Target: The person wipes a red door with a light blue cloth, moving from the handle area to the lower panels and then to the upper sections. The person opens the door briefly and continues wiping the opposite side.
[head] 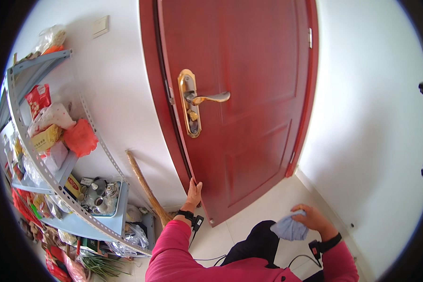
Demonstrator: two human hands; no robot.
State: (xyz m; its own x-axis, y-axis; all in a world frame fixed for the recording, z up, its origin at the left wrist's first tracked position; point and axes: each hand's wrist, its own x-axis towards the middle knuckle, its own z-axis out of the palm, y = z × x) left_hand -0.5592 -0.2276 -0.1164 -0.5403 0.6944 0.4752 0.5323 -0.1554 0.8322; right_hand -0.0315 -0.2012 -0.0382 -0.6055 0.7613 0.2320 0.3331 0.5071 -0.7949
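Observation:
A dark red panelled door [253, 116] stands slightly ajar in its red frame [158, 102]. My left hand [194, 192] rests against the door's free edge, low down, with the fingers pointing up; whether it grips the edge is hard to tell. Above it on the door is a gold and silver lever handle [211, 98] on a long backplate [189, 81]. In my right hand [312, 216] hangs a crumpled light blue cloth [290, 227], held apart from the door, over the floor near the right wall.
At left, a metal shelving rack [88, 224] holds bagged goods and a tray [115, 208] of tea ware. A wooden pole [146, 187] leans on the wall beside the door frame. Spring onions [102, 266] lie low by the rack. A white wall [359, 88] bounds the right side.

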